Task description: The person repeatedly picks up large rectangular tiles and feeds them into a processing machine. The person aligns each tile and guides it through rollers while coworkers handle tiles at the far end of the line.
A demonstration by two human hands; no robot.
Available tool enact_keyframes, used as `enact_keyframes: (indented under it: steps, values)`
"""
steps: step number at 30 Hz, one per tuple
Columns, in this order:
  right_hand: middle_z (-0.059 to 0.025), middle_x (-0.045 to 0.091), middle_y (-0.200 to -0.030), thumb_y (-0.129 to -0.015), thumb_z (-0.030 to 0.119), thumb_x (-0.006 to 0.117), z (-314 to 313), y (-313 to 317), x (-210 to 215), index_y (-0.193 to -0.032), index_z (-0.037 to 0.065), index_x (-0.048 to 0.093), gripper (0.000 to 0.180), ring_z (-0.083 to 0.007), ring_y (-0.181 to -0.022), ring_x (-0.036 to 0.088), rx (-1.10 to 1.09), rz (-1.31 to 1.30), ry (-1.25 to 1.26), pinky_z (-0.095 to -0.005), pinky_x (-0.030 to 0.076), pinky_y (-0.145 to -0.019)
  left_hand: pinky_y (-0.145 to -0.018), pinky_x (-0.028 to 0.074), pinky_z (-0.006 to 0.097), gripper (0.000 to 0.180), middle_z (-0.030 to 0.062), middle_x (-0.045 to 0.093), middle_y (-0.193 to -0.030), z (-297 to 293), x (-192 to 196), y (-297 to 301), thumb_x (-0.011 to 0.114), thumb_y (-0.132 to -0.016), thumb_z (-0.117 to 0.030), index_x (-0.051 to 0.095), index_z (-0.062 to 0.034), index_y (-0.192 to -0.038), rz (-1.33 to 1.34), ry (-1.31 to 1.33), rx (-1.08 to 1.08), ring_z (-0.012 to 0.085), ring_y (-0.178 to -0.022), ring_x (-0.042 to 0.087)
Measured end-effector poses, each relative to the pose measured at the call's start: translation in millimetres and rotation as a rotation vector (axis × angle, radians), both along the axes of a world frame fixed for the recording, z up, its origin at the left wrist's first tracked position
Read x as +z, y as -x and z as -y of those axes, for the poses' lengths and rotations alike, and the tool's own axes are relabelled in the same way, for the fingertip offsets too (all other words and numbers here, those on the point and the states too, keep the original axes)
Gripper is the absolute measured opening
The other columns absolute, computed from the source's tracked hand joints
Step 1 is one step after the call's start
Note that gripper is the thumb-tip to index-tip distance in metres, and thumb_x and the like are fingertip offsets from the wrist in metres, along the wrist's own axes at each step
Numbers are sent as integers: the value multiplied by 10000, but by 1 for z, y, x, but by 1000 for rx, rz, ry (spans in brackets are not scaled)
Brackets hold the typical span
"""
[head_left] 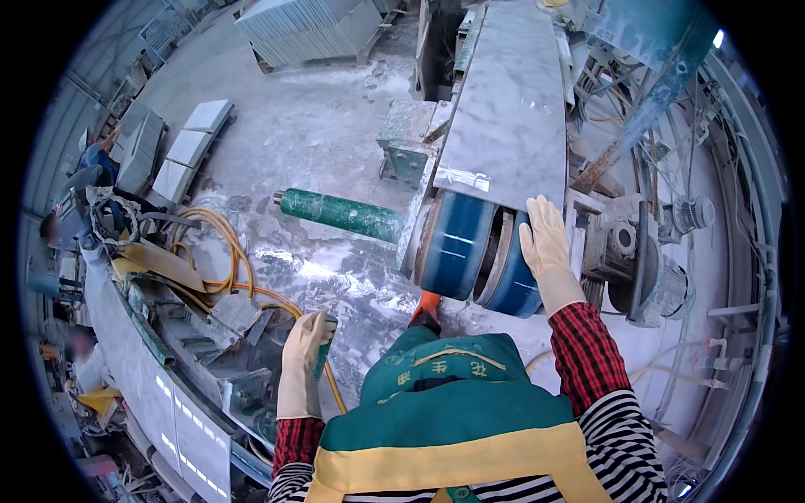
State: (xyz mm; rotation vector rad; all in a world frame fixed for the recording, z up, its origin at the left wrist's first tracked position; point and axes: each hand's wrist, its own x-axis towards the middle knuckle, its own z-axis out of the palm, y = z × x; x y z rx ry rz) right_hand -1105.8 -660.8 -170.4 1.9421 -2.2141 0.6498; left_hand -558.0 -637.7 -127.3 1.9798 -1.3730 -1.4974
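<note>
A long, polished grey-white marble slab (507, 109) lies on a conveyor, its near end over the blue roller belts (459, 247). My right hand (547, 247), in a cream rubber glove, rests stretched out at the slab's near right corner, over the right-hand blue belt. It holds nothing. Lower and to the left, my left hand (303, 348), gloved the same way, is bent closed around a small, flat green piece (323, 350). Most of that piece is hidden by the glove, so its kind cannot be told. This hand is apart from the slab.
A green cylinder (340, 215) juts left from the conveyor frame. Orange-yellow hoses (226, 247) run over the wet floor on the left. A motor (667, 289) stands at the right. Slabs lean in stacks (310, 29) at the back. Other people (101, 163) are at far left.
</note>
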Motion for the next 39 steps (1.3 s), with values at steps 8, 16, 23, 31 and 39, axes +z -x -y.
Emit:
enact_keyframes:
  steps: [8,16,23,31,39]
  values:
    - [-252,469,-1616,-1053,307,541,-55,-23,-18,-1571,60,492,576,-443,-1487,428,-52,3,-25,-496,298,-1278,-807,594,320,497,151,788,-1105,-76,-53,-103,549,-1091,-431,648,5,-1308,43,-56,297,188,-876,737]
    - [-250,495,-1592,-1005,282,623,-81,-28,-18,-1557,81,493,602,-447,-1453,470,-54,25,-1,-513,340,-1255,-747,610,374,430,171,783,-962,-130,-101,-93,498,-1116,-518,616,-105,-1126,-192,92,572,262,-811,753]
    - [-245,457,-1624,-1015,293,607,-80,-29,-18,-1569,70,473,612,-431,-1490,429,-58,24,-65,-484,330,-1269,-659,617,377,417,154,761,-857,-123,-141,-111,472,-1117,-504,577,-101,-1115,-125,109,638,256,-676,721]
    - [-209,444,-1648,-1022,298,599,-80,-28,-15,-1581,101,469,607,-414,-1509,414,-79,53,-74,-473,322,-1279,-598,599,360,386,136,734,-796,-114,-141,-111,429,-1135,-446,563,-84,-1120,-82,30,666,241,-623,693]
    - [-234,439,-1645,-1021,306,576,-77,-26,0,-1555,80,494,586,-411,-1522,402,-79,116,-173,-472,304,-1283,-583,598,355,393,155,754,-811,-108,-143,-118,421,-1141,-409,574,-48,-1123,-27,-51,631,252,-645,727]
